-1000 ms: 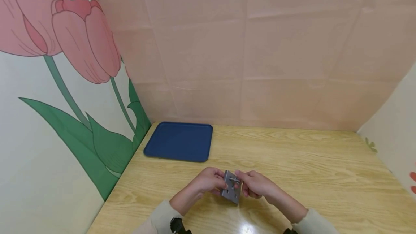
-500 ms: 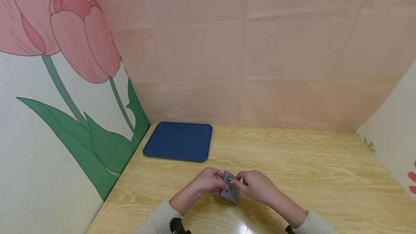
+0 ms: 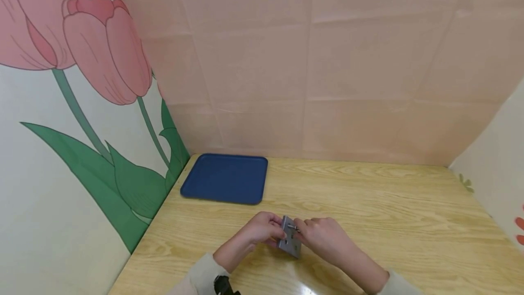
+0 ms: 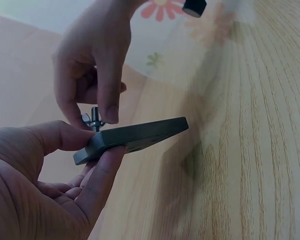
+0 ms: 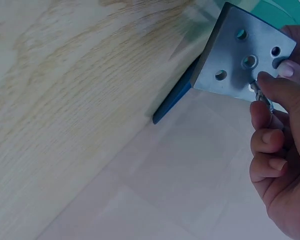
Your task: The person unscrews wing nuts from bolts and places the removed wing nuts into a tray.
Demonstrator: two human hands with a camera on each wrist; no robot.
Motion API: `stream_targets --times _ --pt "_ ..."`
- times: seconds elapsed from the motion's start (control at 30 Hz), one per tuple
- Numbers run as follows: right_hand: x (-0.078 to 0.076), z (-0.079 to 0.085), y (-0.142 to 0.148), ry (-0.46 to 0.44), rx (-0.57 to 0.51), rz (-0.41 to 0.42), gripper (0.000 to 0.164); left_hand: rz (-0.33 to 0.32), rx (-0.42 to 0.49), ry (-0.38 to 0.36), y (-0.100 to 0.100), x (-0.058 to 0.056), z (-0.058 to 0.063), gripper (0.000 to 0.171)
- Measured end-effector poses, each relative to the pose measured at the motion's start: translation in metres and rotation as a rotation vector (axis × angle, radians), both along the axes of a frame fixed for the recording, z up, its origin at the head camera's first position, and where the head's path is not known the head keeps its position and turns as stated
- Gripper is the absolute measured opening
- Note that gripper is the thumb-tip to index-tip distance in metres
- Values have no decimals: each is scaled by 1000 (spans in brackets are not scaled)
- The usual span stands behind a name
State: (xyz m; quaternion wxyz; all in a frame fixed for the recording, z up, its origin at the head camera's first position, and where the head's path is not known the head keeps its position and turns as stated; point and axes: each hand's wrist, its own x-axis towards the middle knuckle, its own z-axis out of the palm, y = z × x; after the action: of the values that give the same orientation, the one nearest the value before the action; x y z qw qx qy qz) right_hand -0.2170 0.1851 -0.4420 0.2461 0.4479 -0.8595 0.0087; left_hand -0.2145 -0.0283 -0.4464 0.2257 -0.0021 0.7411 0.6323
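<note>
A grey metal plate with several round holes is held tilted above the table in the head view. My left hand grips it by one edge, thumb on one face and fingers behind. From a hole near that edge a screw sticks out toward my right hand. On the screw sits a wing nut, seen in the left wrist view, and my right thumb and forefinger pinch it from both sides. The right wrist view shows the plate's holed face, with the other right fingers curled below the screw.
A blue tray lies at the back left of the wooden table. Behind the table hangs a pinkish cloth. A wall with painted tulips borders the left side, and a pale wall the right.
My right hand has turned at the screw, its fingers first reaching over it and hiding it, then rolling back so it shows again. The left hand and plate have hardly moved.
</note>
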Motion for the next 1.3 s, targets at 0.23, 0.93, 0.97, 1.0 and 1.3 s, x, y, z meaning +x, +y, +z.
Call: stream_targets --times 0.23,0.93,0.97,1.0,1.3 --pt "1 2 0 -39 -25 -1 28 0 3 13 -1 0 -1 28" --pt "-12 3 11 -1269 -557 -325 55 17 -7 -1 -3 -2 1 30" --pt "-12 3 11 -1318 -575 -326 56 16 -8 0 -3 -2 0 30" --pt "-13 3 11 -1356 -588 -324 57 16 -7 1 -3 -2 0 30" --pt "-11 3 9 -1449 -613 -297 58 10 -7 -6 -2 -3 -2 30"
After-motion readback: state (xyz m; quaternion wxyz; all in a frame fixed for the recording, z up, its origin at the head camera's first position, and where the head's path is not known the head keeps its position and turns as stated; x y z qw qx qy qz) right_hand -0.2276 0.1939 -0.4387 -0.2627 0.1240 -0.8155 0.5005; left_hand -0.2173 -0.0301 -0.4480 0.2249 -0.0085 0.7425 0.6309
